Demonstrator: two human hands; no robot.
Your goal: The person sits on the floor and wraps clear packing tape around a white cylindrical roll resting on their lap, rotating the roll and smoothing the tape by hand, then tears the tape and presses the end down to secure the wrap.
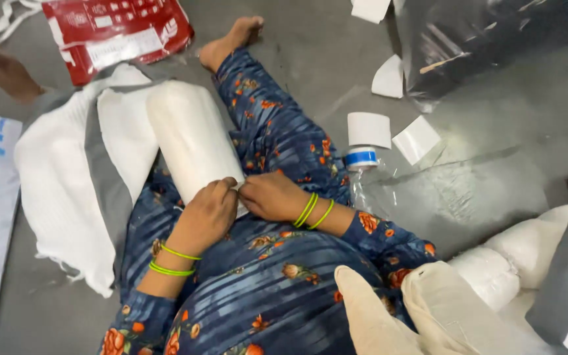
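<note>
Hands, left [206,213] and right [272,196], pinching near edge of white roll [192,138] on lap; bare floor [488,164] right.

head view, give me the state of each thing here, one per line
white roll: lying on the lap, near end pinched by both hands
left hand: closed on the roll's end
right hand: fingers pinching the same end
folded white cloth: lying flat on the floor, beside the roll
tape roll: standing on the floor, untouched
red packet: lying on the floor
white rolls: piled at right
</note>
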